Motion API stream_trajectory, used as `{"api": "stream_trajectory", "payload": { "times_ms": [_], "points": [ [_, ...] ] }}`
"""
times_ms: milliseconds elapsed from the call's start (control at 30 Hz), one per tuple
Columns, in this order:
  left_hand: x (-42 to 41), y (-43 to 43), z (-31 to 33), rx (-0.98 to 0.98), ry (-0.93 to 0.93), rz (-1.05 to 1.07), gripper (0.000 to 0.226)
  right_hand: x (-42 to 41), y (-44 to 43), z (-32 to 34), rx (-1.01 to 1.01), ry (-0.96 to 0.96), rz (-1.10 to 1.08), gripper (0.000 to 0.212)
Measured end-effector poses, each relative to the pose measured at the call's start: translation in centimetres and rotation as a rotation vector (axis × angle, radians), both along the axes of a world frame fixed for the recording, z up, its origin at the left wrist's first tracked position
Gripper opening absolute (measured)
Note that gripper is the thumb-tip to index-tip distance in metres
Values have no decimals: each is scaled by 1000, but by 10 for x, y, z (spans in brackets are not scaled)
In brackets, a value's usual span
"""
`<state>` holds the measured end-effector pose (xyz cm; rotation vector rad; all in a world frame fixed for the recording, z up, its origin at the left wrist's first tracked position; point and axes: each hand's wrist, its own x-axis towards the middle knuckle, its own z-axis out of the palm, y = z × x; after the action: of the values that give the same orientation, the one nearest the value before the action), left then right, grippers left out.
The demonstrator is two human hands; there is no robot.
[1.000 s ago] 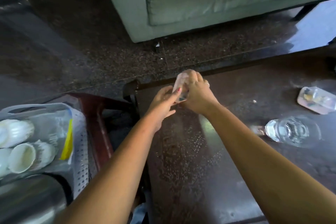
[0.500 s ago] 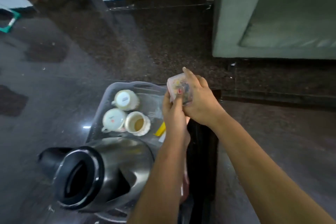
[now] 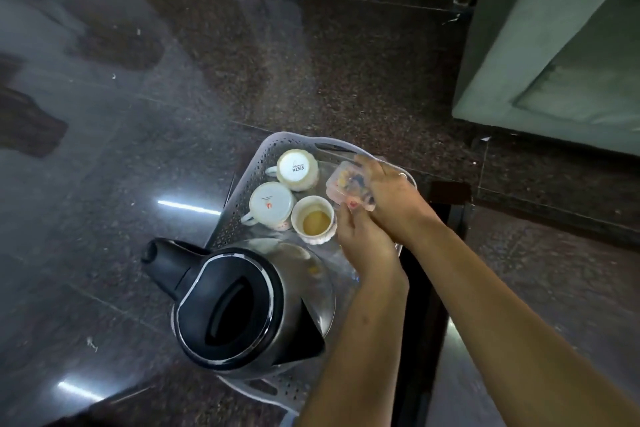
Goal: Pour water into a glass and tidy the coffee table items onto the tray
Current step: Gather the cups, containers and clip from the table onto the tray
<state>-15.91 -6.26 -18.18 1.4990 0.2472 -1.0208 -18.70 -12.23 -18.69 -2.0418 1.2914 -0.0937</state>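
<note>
As forearms converge over tray, left hand and right hand pinch the box.

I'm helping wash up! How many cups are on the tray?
3. Far upside-down cup at the tray's back, near upside-down cup before it, upright cup beside that. Kettle may hide more.

A small clear box is held over the gray tray — beside three white cups, two upside down, one upright. A steel kettle stands nearer.
</note>
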Motion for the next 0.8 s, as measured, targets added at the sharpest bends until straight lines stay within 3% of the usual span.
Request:
{"api": "stream_trajectory", "payload": {
  "times_ms": [167,300,400,467,600,700,800],
  "points": [
    [-1,11,-4,-14,57,35,35,6,2,-6,-40,-28,-10,60],
    [6,12,-2,-50,58,87,34,6,-1,-6,55,-277,-202,39],
    [4,11,-3,-87,30,47,35,6,-6,-4,404,-522,-514,18],
    [1,10,-5,-114,15,7,37,8,-7,-3,631,-590,-633,21],
    [-4,8,-13,-99,-123,-63,42,13,-11,-7,476,-295,-460,54],
    [-5,9,-18,-61,-260,-142,44,17,-12,-11,404,-176,-374,50],
    [-5,8,-23,-100,-272,-175,46,22,-14,-9,346,16,-359,54]
  ]
}}
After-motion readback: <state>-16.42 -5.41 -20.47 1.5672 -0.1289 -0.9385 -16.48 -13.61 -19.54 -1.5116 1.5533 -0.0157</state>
